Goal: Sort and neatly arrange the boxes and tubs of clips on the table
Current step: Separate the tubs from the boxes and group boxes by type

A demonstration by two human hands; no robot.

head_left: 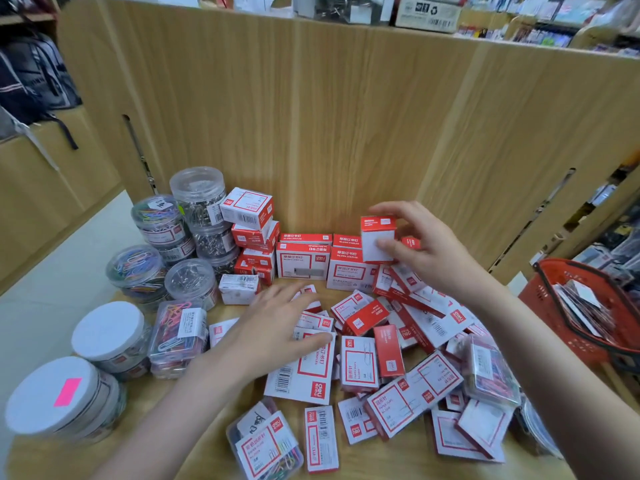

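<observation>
ok so my right hand (412,244) is pinching a small red and white box (378,239), thumb on the front face, fingers curled over the top, and it's held up on end so its long axis runs vertical. It hangs just above the back row of stacked boxes (327,263) against the wooden panel (346,133), right over the row's right end. So the key bit: the slot I'd guess it's headed for lies straight down and a touch left of the hand, and those boxes lie flat, so I reckon it needs tipping over first

My left hand (280,327) is flat and relaxed, fingers spread, resting on the loose pile of boxes (388,358) in the middle of the surface (194,427), gripping nothing. It's nearer that jumble, the right is nearer the row. Tubs (152,271) sit grouped far left
</observation>
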